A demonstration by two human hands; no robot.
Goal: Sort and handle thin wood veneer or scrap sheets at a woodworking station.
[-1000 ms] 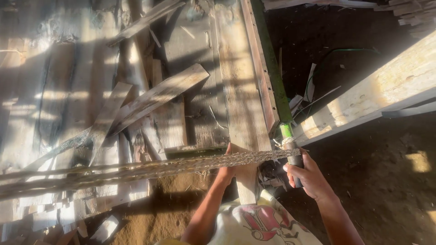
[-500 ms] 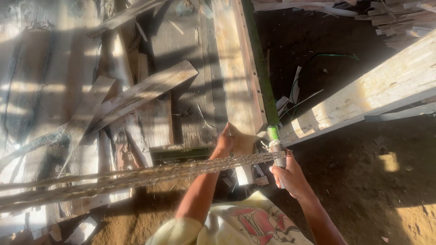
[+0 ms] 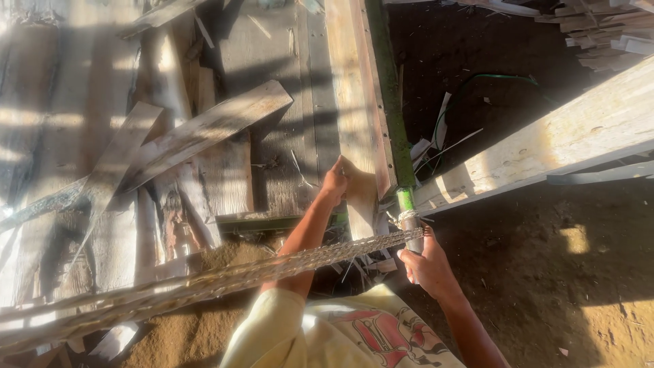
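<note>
Single head-worn view, looking steeply down from above the wearer's chest onto both forearms at close range. The left hand (image 3: 335, 182) on a plank (image 3: 354, 102) sits near centre, the right hand (image 3: 426, 266) lower right; dirt floor (image 3: 545, 272) fills the right side.
</note>
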